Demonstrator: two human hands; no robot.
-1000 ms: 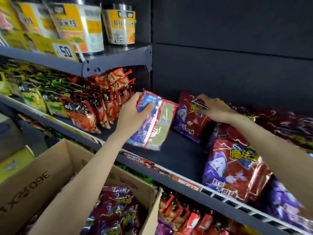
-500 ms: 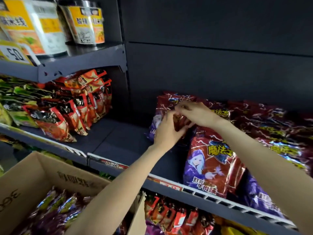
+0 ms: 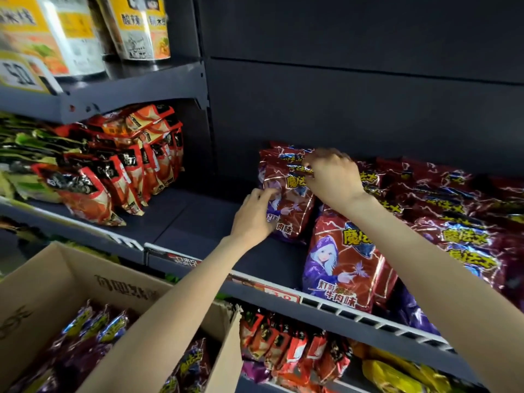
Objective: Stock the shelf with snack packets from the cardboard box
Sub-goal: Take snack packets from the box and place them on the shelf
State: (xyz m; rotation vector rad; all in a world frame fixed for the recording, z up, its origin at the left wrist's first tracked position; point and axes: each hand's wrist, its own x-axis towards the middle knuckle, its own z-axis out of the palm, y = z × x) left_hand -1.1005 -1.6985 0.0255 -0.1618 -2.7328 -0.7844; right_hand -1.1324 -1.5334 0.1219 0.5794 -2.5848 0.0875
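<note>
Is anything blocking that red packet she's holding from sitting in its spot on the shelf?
Nothing visible. The red packet already stands on the shelf, held by the left hand and right hand; bare shelf lies to its left.

Head cam, both forearms in view. Left hand (image 3: 252, 214) & right hand (image 3: 333, 175): bare, no gloves, no rings seen. Wrists bare, no watch or band. Forearms bare up to frame edge, no sleeve cuff visible either side. Nails short, unpainted as far as visible; some motion blur.
</note>
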